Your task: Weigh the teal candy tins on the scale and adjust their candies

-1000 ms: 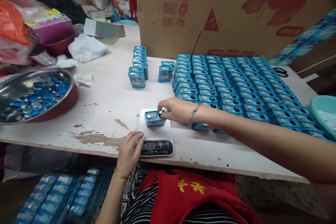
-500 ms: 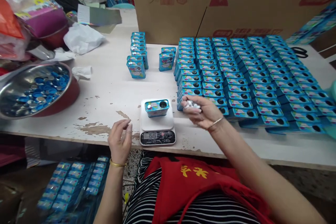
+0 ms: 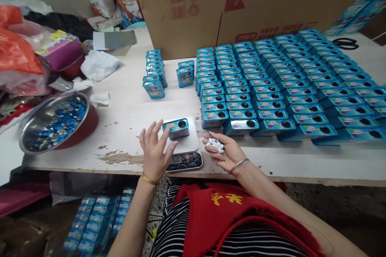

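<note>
A small blue tin with a dark round opening in its top stands on the white digital scale, whose display partly shows behind my left hand. My left hand reaches over the scale's left side with fingers spread; the index fingertip is at the tin's left end, and whether it touches cannot be made out. To the right of the scale, my right hand is cupped palm up around several small white candies.
Rows of blue tins with dark openings fill the right of the table. Smaller groups of tins stand behind the scale. A metal bowl of blue and silver caps sits left. A cardboard box rises behind; black scissors lie far right.
My left hand has moved up and right to the tin, its fingers spreading. My right hand has come lower, still holding the candies. The view has shifted slightly.
</note>
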`<control>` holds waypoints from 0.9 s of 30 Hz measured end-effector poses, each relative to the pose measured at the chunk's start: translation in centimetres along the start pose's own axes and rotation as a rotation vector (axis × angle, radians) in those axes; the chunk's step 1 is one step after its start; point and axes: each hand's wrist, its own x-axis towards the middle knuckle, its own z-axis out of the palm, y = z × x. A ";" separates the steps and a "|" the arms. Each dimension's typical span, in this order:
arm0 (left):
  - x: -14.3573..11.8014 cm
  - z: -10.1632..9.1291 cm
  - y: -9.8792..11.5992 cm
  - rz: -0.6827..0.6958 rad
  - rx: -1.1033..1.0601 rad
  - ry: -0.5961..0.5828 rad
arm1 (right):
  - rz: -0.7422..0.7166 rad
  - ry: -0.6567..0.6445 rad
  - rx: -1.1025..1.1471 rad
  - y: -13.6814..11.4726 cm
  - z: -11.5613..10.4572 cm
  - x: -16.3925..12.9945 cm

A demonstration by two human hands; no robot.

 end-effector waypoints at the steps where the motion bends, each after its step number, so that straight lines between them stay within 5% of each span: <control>1: 0.3 0.2 0.2 0.008 0.000 -0.009 | 0.004 -0.016 0.005 0.1 0.0 0.0; 8: 2.2 0.8 1.6 0.148 -0.095 -0.121 | -0.010 -0.032 0.105 0.2 1.7 0.0; 12: 2.9 0.4 2.9 0.194 -0.192 -0.045 | -0.079 0.001 0.194 -0.2 3.6 0.1; 20: 2.1 1.3 7.8 0.094 -0.449 -0.006 | -0.234 0.050 0.324 -0.7 5.3 0.6; 27: 2.9 2.1 8.3 0.007 -0.469 0.037 | -0.277 0.075 0.328 -0.2 5.4 0.6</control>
